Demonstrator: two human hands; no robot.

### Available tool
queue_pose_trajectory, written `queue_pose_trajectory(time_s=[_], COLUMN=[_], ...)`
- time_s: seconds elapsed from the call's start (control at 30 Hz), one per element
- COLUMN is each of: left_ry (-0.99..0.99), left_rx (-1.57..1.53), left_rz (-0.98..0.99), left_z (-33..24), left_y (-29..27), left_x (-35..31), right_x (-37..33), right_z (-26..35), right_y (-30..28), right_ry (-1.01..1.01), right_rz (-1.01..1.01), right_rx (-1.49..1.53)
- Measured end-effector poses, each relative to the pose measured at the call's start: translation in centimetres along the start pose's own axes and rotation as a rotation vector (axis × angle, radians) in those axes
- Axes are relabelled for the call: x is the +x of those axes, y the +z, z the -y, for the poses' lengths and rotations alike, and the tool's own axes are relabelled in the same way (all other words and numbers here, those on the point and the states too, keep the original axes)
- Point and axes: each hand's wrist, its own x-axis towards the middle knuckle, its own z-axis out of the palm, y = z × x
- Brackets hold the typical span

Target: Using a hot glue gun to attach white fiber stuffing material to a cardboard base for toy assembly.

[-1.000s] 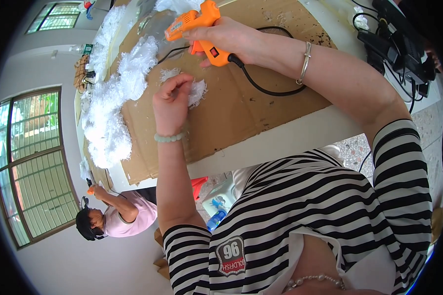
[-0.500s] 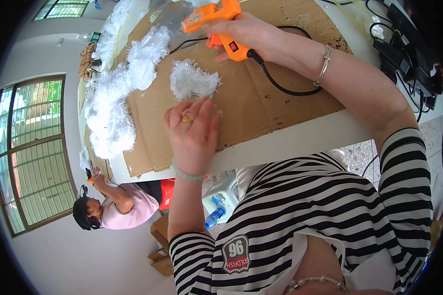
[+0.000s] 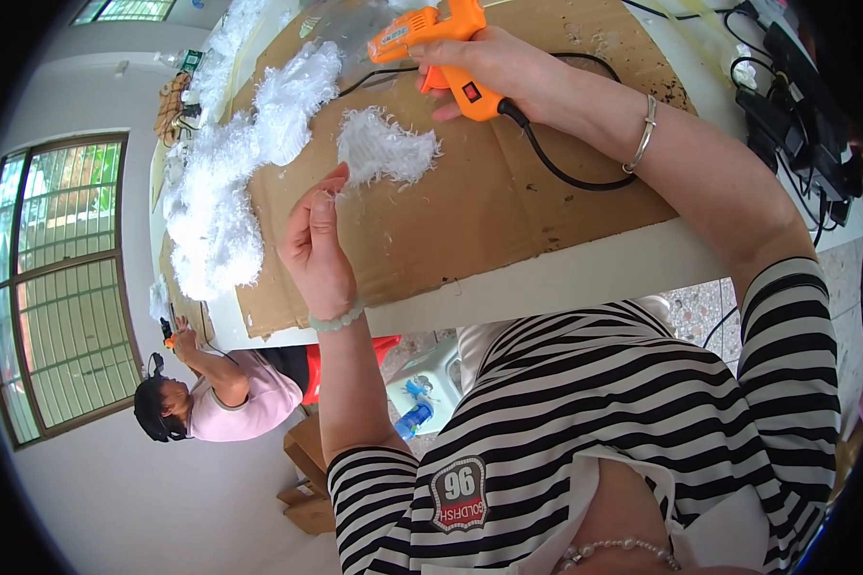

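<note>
left hand (image 3: 318, 244) moves beside white patch (image 3: 385, 149)

now at its left, leaving the near side free; fingers bent, grip unclear. right hand (image 3: 508, 72) stays clamped on the orange glue gun (image 3: 462, 24). the patch lies toward the cardboard's (image 3: 499, 216) left edge.

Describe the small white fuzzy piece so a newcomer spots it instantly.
On the white table, find the brown cardboard sheet. Between the left hand and the orange glue gun lies the small white fuzzy piece. A strip of cardboard separates it from the bigger white heap to its left.
</note>
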Motion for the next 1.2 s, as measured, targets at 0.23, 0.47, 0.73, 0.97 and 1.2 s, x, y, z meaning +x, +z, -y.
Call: queue_pose_trajectory(time_s=[0.23,0.47,0.73,0.97,1.2], left_ry=[0.414,0.025,0.365,0.000,0.082], left_rx=[0.797,0.277,0.898,0.161,0.635], left_rz=[0.313,0.147,0.256,-0.002,0.128], left_z=[-0.9,-0.4,-0.3,0.8,2.9], left_y=[3.1,2.0,1.5,-0.6,-0.9], left_x=[-0.4,0.0,0.8,3.0,6.0], right_x=[0.0,0.2,0.3,0.4,0.1], right_z=[0.2,-0.4,-0.2,-0.5,-0.1], right_y=[0.2,-0.1,0.0,-0.1,0.0], right_ry=[0.003,0.006,-0.014,0.010,-0.007], right_rz=[-0.003,-0.007,0.013,-0.001,-0.010], right_rx=[0.013,0.019,0.000,-0.001,-0.005])
